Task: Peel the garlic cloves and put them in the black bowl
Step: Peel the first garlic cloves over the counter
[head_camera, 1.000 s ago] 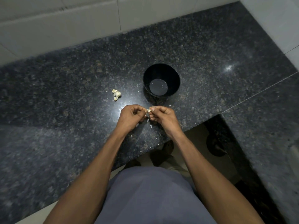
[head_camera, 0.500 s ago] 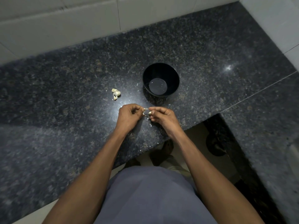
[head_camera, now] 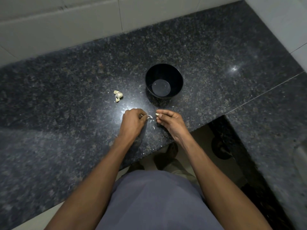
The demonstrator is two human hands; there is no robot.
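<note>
My right hand (head_camera: 169, 121) pinches a small pale garlic clove (head_camera: 157, 114) between thumb and forefinger, just in front of the black bowl (head_camera: 164, 73). My left hand (head_camera: 132, 121) is a short gap to the left of it and holds a strip of white garlic skin (head_camera: 149, 116) in its curled fingers. The bowl stands upright on the dark granite counter (head_camera: 66, 130), and nothing shows inside it. A small cluster of unpeeled cloves (head_camera: 118, 95) lies on the counter to the left of the bowl.
Bits of white peel (head_camera: 153, 127) are scattered on the counter around my hands. Tiled walls (head_camera: 66, 22) rise behind and to the right. The counter's front edge runs just under my wrists, with a cut-out corner (head_camera: 221, 140) to the right.
My hands have pulled apart: the right one now holds the clove alone, while the skin has come away in the left one.
</note>
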